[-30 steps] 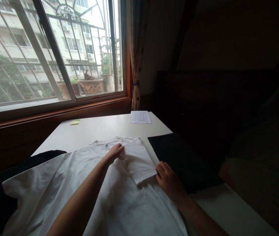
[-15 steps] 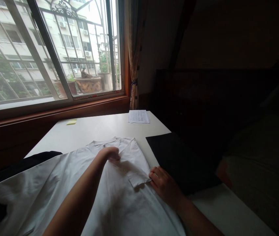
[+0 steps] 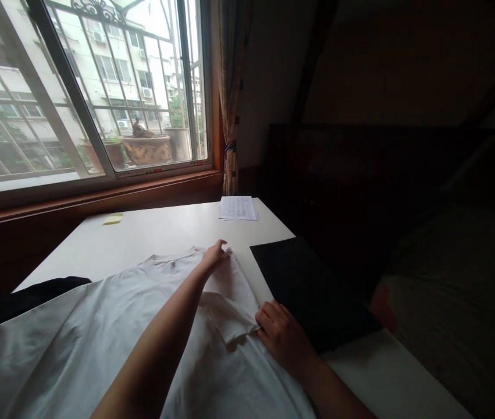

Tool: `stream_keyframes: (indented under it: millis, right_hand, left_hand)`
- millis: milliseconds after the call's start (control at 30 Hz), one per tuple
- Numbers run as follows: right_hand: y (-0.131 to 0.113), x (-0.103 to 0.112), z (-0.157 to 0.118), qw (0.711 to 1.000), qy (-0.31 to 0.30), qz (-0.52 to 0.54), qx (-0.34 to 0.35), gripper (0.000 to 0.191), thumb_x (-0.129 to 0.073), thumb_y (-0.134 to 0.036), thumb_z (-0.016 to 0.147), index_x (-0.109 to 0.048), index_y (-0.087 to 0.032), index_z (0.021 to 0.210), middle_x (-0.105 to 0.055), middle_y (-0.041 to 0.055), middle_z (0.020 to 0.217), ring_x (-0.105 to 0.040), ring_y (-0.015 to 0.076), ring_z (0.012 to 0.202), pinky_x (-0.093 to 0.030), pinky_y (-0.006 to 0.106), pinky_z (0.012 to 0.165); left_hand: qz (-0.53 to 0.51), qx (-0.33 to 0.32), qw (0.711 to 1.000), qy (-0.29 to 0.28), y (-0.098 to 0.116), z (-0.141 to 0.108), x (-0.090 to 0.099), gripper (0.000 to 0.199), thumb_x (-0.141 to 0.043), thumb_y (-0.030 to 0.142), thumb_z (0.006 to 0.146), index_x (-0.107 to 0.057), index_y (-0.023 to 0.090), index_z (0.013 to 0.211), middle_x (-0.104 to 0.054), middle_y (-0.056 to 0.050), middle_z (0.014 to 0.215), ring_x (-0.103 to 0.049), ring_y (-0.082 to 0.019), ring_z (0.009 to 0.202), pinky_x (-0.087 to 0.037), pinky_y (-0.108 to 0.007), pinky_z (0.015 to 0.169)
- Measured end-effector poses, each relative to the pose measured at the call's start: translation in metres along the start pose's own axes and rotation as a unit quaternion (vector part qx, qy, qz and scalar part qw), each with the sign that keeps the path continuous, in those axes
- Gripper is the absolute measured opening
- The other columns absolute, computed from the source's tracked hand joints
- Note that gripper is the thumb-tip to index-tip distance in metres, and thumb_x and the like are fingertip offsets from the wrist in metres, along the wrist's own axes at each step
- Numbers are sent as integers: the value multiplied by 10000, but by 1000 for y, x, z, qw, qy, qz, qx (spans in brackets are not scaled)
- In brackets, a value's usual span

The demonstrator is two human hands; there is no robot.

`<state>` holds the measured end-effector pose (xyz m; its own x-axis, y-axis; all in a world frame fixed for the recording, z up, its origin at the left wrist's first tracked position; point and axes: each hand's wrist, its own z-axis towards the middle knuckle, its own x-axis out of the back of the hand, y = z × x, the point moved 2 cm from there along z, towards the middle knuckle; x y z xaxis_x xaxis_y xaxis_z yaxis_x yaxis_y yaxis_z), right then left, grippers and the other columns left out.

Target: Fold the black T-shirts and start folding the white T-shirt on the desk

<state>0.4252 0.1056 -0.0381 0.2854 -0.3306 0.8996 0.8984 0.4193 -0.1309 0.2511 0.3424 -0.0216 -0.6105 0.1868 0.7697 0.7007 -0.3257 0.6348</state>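
Note:
A white T-shirt (image 3: 142,326) lies spread on the white table, its neckline toward the far side. Its right-hand sleeve (image 3: 234,326) is folded inward over the body, with creases around it. My left hand (image 3: 216,254) reaches across the shirt to the far right shoulder corner, fingers closed on the fabric there; the fingertips are partly hidden. At the shirt's right edge, my right hand (image 3: 277,329) pinches the end of the folded sleeve between thumb and curled fingers.
Dark flat cloth or a sheet (image 3: 308,291) lies right of the shirt. Black fabric (image 3: 50,287) shows at its left. Papers (image 3: 238,208) and a yellow sticky note (image 3: 113,219) rest on the far part of the table (image 3: 168,224). A barred window (image 3: 111,87) stands behind.
My left hand has moved from the chest area out to the far shoulder corner. My right hand still holds the sleeve end. The view has shifted slightly to the right.

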Motion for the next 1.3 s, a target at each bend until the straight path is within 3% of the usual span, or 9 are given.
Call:
stream_keyframes:
  millis: [200,333,467,567,667,767,967,1100,1300]
  right_hand:
    - [0,-1,1,999,12,42,4,324,-605,18,781,-583,-211,1010,-634,46,1059,-559,232,1000,-456,370,948]
    - [-2,1,0,998,-7,62,27,315,-524,17,840,-601,-211,1042,-640,44,1012,-565,218,963,-458,370,924]
    - [-5,11,1,995,-58,76,33,308,-579,-59,853,-639,-247,1090,-636,32,989,-568,225,973,-450,404,942]
    - [-8,20,2,995,-56,83,30,243,-596,-133,884,-662,-250,1086,-645,38,1000,-574,233,1012,-429,450,1015]
    - [-16,25,4,993,-34,87,73,308,-561,-172,925,-640,-230,1216,-666,67,1139,-576,241,1141,-389,473,1113]
    - [-26,22,6,987,-31,87,132,424,-564,-197,933,-567,-203,1357,-632,94,1328,-543,246,1266,-392,455,1140]
    - [-37,6,9,991,5,47,129,298,-583,-153,940,-628,-201,1230,-708,73,1112,-630,232,1017,-501,401,934]
    - [-40,0,11,995,15,15,96,164,-556,-81,930,-657,-207,958,-683,52,908,-604,213,871,-483,361,812]
    - [-39,-1,9,992,8,71,100,152,-558,-96,889,-623,-206,971,-656,47,962,-582,211,939,-464,369,896]
  left_hand:
    - [-37,-24,998,44,7,22,-24,477,-643,237,915,-521,217,1376,-754,-78,1010,-718,-195,887,-541,-276,769]
    - [-22,-68,997,42,10,25,-32,497,-583,200,953,-478,213,1439,-764,-73,1001,-721,-201,920,-549,-311,841]
    - [20,-146,989,32,13,13,-27,516,-524,179,969,-446,208,1479,-691,-116,1265,-654,-233,1146,-501,-401,1010]
    - [56,-215,975,23,15,-5,-20,461,-521,207,972,-520,222,1433,-505,-107,1511,-432,-262,1414,-337,-461,1180]
    - [89,-280,956,-15,13,-23,-19,386,-518,267,989,-596,258,1367,-496,-55,1530,-331,-245,1484,-227,-456,1239]
    - [147,-329,930,-67,7,-34,-24,427,-463,341,1025,-539,230,1431,-468,-89,1551,-322,-254,1492,-232,-474,1230]
    - [190,-324,921,-102,-2,-30,-34,561,-364,471,1053,-355,218,1554,-315,-113,1628,-220,-249,1529,-206,-494,1224]
    - [192,-324,920,-109,-3,-25,-35,566,-339,493,1058,-331,240,1565,-289,-99,1638,-191,-235,1537,-193,-495,1226]
    - [194,-327,918,-114,-3,-28,-33,580,-313,502,1064,-301,232,1577,-262,-94,1645,-162,-225,1542,-148,-489,1239]
